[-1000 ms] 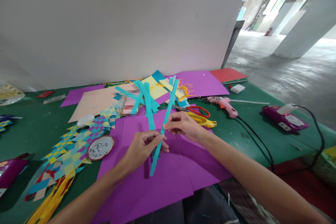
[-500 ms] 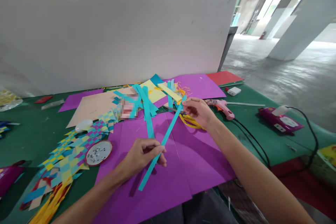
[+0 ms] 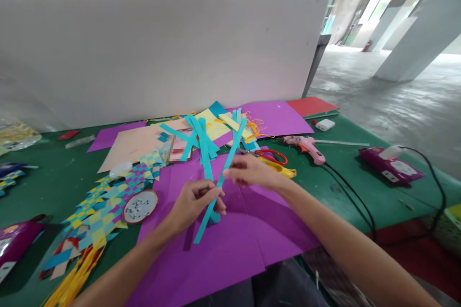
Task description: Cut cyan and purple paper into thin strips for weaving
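A teal paper strip (image 3: pixel 236 141) slants over the purple sheet (image 3: pixel 230 254), and my left hand (image 3: pixel 200 199) pinches it near its lower part. Behind those fingers passes a second teal strip (image 3: pixel 206 165), its short end showing below them; whether it is gripped too is hard to see. My right hand (image 3: pixel 250 171) has its fingers closed at the right edge of the slanting strip, just above my left hand. More teal strips (image 3: pixel 187 141) lie crossed at the back. Red-handled scissors (image 3: pixel 276 157) rest beyond my right hand.
A pink glue gun (image 3: pixel 306 146) with a black cord lies right, near a purple power box (image 3: pixel 391 165). On the left are woven paper pieces (image 3: pixel 104 206), yellow tassels (image 3: pixel 81 273) and a round lid (image 3: pixel 140 205) of small beads. A white board (image 3: pixel 162 57) stands behind.
My right hand has come down and left along the strip, from its upper end to near my left hand. The red scissor handles now show. My left hand keeps its pinch.
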Available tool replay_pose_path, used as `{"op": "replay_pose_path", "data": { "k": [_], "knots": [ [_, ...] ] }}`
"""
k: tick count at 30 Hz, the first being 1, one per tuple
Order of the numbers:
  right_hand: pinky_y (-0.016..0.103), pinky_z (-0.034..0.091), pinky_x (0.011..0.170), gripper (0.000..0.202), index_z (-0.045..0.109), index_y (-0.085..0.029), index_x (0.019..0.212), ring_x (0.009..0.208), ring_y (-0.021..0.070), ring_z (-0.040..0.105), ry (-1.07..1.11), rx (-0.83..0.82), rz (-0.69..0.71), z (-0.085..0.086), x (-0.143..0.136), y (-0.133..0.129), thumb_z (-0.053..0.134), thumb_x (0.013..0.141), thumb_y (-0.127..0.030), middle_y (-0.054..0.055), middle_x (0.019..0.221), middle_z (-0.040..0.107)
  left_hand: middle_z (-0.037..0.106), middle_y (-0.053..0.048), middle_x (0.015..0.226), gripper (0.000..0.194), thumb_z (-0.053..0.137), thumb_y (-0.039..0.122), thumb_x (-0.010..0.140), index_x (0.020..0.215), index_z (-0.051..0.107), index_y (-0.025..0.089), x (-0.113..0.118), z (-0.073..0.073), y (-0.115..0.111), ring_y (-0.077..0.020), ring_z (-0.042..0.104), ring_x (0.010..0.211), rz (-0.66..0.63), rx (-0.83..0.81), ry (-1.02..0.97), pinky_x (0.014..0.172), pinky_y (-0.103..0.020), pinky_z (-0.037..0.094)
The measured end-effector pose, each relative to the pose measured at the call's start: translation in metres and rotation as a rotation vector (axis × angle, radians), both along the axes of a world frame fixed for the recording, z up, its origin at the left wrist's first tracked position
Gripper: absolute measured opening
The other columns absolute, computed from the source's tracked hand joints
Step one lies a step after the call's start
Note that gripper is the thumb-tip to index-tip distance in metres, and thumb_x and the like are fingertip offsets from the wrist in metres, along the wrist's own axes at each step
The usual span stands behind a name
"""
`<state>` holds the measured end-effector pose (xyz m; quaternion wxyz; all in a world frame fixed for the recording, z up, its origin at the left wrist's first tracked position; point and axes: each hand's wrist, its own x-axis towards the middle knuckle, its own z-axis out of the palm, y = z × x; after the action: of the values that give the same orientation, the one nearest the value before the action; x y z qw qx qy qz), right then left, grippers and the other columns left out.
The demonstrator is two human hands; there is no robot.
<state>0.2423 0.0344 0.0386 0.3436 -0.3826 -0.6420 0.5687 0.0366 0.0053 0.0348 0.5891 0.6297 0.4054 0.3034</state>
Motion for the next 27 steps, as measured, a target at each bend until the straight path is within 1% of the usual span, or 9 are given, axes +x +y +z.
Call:
{"op": "replay_pose_path", "data": {
  "k": [1, 3, 10, 14, 16, 18, 20, 23, 27],
  "knots": [
    [0.018, 0.031, 0.042, 0.032, 0.057, -0.014, 0.063, 0.044, 0.0052, 0.044, -0.044, 0.037, 0.065, -0.002, -0.007, -0.003, 0.065, 0.076, -0.042, -0.004, 0.05, 0.052, 0.072, -0.004, 0.061, 0.024, 0.058, 0.034, 0.085, 0.074, 0.063, 0.014, 0.0, 0.0, 0.0, -0.0146, 0.067, 0.053, -0.009, -0.016, 0.013, 0.052, -0.024, 0.053],
    [0.019, 0.031, 0.043, 0.038, 0.054, -0.014, 0.056, 0.043, 0.005, 0.042, -0.071, 0.074, 0.108, -0.004, -0.013, -0.005, 0.063, 0.079, -0.044, -0.004, 0.046, 0.05, 0.071, -0.004, 0.062, 0.025, 0.058, 0.035, 0.085, 0.074, 0.062, 0.013, 0.0, 0.0, 0.0, -0.015, 0.067, 0.053, -0.029, -0.045, 0.057, 0.051, -0.024, 0.053],
    [0.019, 0.026, 0.039, 0.039, 0.053, -0.014, 0.053, 0.037, 0.0034, 0.037, -0.039, 0.06, 0.015, 0.001, 0.014, 0.007, 0.063, 0.079, -0.041, -0.003, 0.042, 0.05, 0.072, -0.005, 0.067, 0.023, 0.059, 0.033, 0.085, 0.074, 0.062, 0.013, 0.003, 0.001, -0.002, -0.0175, 0.07, 0.061, -0.156, -0.109, 0.114, 0.055, -0.025, 0.054],
    [0.02, 0.025, 0.038, 0.04, 0.054, -0.014, 0.052, 0.037, 0.0039, 0.036, -0.019, 0.044, -0.021, 0.003, 0.033, 0.014, 0.063, 0.08, -0.041, -0.001, 0.043, 0.051, 0.073, -0.008, 0.074, 0.026, 0.058, 0.035, 0.085, 0.074, 0.063, 0.012, 0.003, -0.003, -0.002, -0.02, 0.072, 0.067, -0.228, -0.171, 0.103, 0.062, -0.029, 0.057],
    [0.02, 0.024, 0.037, 0.039, 0.052, -0.015, 0.053, 0.036, 0.0042, 0.037, 0.025, 0.042, -0.096, 0.005, 0.046, 0.018, 0.065, 0.078, -0.042, -0.002, 0.044, 0.05, 0.073, -0.01, 0.078, 0.026, 0.058, 0.036, 0.085, 0.08, 0.064, 0.011, 0.002, -0.008, -0.002, -0.021, 0.072, 0.071, -0.26, -0.2, 0.099, 0.066, -0.031, 0.057],
    [0.02, 0.023, 0.036, 0.039, 0.047, -0.017, 0.055, 0.037, 0.0049, 0.038, 0.167, 0.049, -0.287, 0.008, 0.061, 0.022, 0.069, 0.074, -0.042, -0.004, 0.046, 0.046, 0.073, -0.01, 0.078, 0.025, 0.059, 0.036, 0.084, 0.085, 0.063, 0.012, 0.002, -0.012, -0.004, -0.0221, 0.072, 0.073, -0.295, -0.231, 0.086, 0.067, -0.032, 0.057],
    [0.02, 0.024, 0.037, 0.042, 0.041, -0.019, 0.056, 0.039, 0.0053, 0.04, 0.288, 0.086, -0.421, 0.012, 0.073, 0.024, 0.068, 0.075, -0.043, -0.006, 0.047, 0.041, 0.074, -0.009, 0.077, 0.024, 0.059, 0.036, 0.084, 0.086, 0.063, 0.012, 0.0, -0.013, -0.004, -0.0219, 0.072, 0.071, -0.302, -0.217, 0.079, 0.065, -0.032, 0.057],
    [0.02, 0.023, 0.038, 0.041, 0.04, -0.019, 0.058, 0.04, 0.0057, 0.041, 0.236, 0.068, -0.453, 0.015, 0.077, 0.022, 0.065, 0.077, -0.045, -0.005, 0.049, 0.041, 0.073, -0.007, 0.071, 0.022, 0.058, 0.035, 0.085, 0.086, 0.064, 0.014, -0.003, -0.009, 0.0, -0.0186, 0.07, 0.064, -0.148, -0.005, 0.12, 0.06, -0.028, 0.055],
    [0.022, 0.024, 0.04, 0.039, 0.043, -0.019, 0.056, 0.037, 0.0058, 0.037, -0.058, 0.081, -0.301, 0.01, 0.052, 0.015, 0.059, 0.081, -0.043, -0.005, 0.045, 0.044, 0.071, -0.004, 0.073, 0.023, 0.056, 0.036, 0.086, 0.094, 0.063, 0.016, -0.011, -0.005, 0.014, -0.0163, 0.067, 0.06, 0.232, 0.297, 0.163, 0.055, -0.026, 0.052]
  ]
}}
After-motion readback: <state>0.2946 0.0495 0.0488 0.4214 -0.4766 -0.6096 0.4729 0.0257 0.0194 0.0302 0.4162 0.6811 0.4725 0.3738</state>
